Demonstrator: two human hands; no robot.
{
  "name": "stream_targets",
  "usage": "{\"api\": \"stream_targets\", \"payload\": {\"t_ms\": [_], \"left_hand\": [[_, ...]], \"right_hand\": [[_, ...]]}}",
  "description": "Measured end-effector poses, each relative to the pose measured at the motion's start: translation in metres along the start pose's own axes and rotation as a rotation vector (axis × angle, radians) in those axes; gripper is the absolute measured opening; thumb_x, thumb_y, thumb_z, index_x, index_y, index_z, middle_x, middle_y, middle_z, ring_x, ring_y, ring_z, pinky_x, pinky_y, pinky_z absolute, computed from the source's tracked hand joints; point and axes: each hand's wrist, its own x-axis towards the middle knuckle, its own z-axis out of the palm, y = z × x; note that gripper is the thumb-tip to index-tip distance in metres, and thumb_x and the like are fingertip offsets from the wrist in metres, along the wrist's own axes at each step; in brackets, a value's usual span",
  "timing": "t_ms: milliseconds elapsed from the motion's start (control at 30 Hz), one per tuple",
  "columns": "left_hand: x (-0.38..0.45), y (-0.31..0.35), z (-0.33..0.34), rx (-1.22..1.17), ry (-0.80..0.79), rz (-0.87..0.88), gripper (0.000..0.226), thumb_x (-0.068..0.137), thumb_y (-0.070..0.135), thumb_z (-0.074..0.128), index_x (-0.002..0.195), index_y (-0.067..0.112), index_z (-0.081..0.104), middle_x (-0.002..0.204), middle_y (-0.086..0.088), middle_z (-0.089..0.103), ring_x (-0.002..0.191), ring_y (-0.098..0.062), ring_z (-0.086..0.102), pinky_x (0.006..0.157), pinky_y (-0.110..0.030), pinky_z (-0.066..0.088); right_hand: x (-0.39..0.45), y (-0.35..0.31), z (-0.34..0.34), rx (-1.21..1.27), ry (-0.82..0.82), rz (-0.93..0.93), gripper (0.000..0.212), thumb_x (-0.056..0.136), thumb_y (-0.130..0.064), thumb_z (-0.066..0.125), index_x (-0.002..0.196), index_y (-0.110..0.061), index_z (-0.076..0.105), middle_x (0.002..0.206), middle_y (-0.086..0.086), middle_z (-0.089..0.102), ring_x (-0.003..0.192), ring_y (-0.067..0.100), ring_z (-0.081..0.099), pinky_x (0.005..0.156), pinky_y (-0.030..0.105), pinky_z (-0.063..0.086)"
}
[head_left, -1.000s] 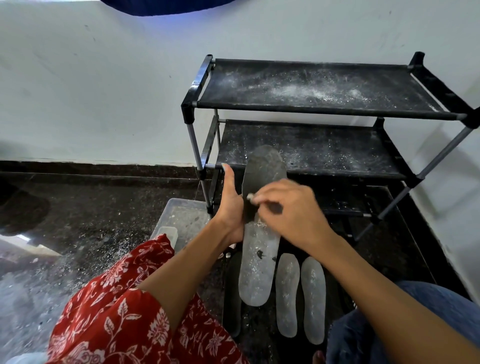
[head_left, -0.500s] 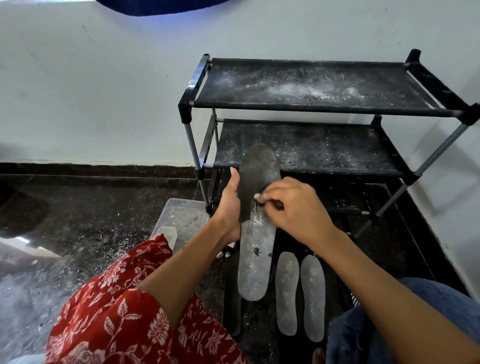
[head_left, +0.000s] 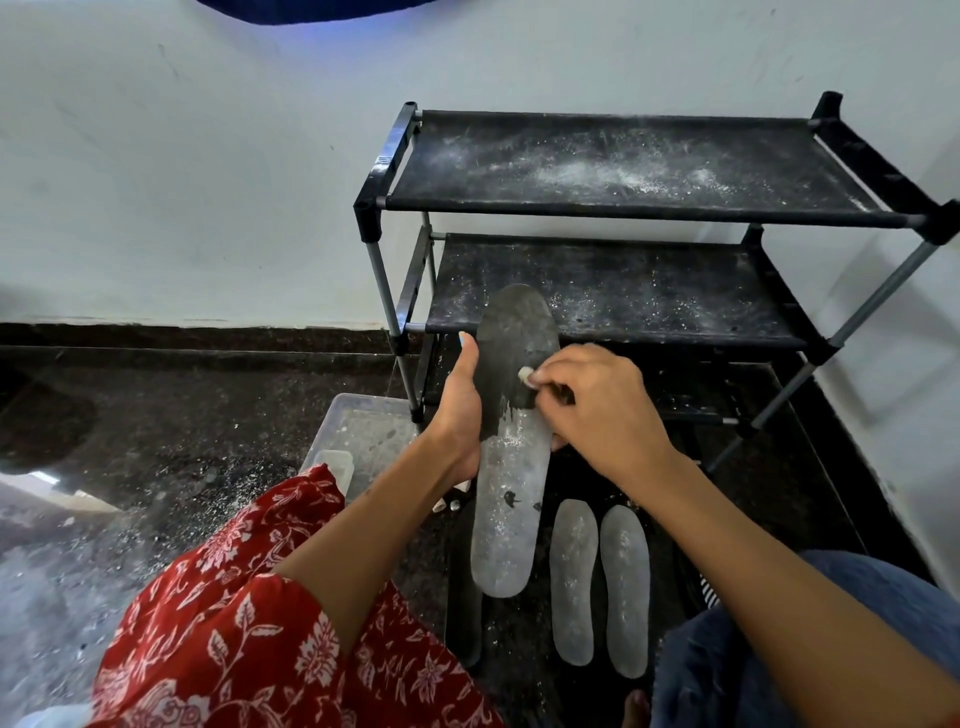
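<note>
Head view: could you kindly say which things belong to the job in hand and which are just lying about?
In hand: large insole, gripped by left hand; white lump, pinched by right hand.
Lying about: two small insoles, shoe rack, plastic tub.

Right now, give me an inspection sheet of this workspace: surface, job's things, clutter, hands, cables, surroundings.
Surface: dark speckled floor, dusted with white powder.
Job's things: large insole, top dark, lower part whitish; small white piece against it.
Clutter: two small insoles flat side by side on the floor; clear plastic container beside the black shoe rack.
Hands: left hand holds the large insole; right hand pinches the small white piece.
Cables: nothing seen.
Surroundings: shoe rack shelves powder-dusted; white wall behind.
</note>
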Motion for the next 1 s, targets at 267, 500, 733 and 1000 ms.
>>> {"api": "stream_targets", "payload": {"t_ms": [267, 500, 733, 1000], "left_hand": [[-0.003, -0.004, 0.002, -0.007, -0.145, -0.148, 0.097, 0.081, 0.08, 0.015, 0.101, 0.005, 0.073, 0.098, -0.021, 0.069, 0.077, -0.036, 0.069, 0.068, -0.044, 0.057], [-0.002, -0.003, -0.002, 0.003, -0.052, -0.052, 0.084, 0.084, 0.077, 0.021, 0.099, 0.014, 0.075, 0.105, -0.019, 0.07, 0.085, -0.035, 0.07, 0.068, -0.046, 0.057], [-0.001, -0.001, 0.002, 0.009, -0.049, -0.033, 0.087, 0.084, 0.077, 0.018, 0.096, 0.014, 0.076, 0.098, -0.019, 0.071, 0.082, -0.033, 0.07, 0.069, -0.045, 0.057], [0.002, -0.002, -0.009, 0.131, 0.149, 0.026, 0.076, 0.091, 0.068, 0.021, 0.092, 0.018, 0.078, 0.106, -0.011, 0.072, 0.097, -0.023, 0.069, 0.081, -0.036, 0.054]], "right_hand": [[0.012, 0.013, -0.005, -0.015, 0.262, 0.045, 0.011, 0.08, 0.0, 0.066, 0.089, -0.001, 0.073, 0.089, 0.01, 0.071, 0.084, 0.02, 0.065, 0.081, 0.021, 0.047], [0.004, 0.008, 0.0, 0.055, -0.066, 0.141, 0.011, 0.073, -0.005, 0.067, 0.078, -0.013, 0.073, 0.081, -0.003, 0.067, 0.062, 0.008, 0.063, 0.056, 0.012, 0.049], [0.004, 0.005, -0.005, -0.026, 0.077, 0.044, 0.013, 0.077, -0.001, 0.066, 0.087, -0.006, 0.074, 0.085, 0.005, 0.069, 0.077, 0.017, 0.063, 0.073, 0.029, 0.053], [0.002, -0.005, -0.005, 0.017, -0.346, 0.109, 0.007, 0.071, -0.012, 0.072, 0.074, -0.018, 0.074, 0.077, -0.008, 0.069, 0.069, 0.004, 0.062, 0.069, 0.023, 0.054]]}}
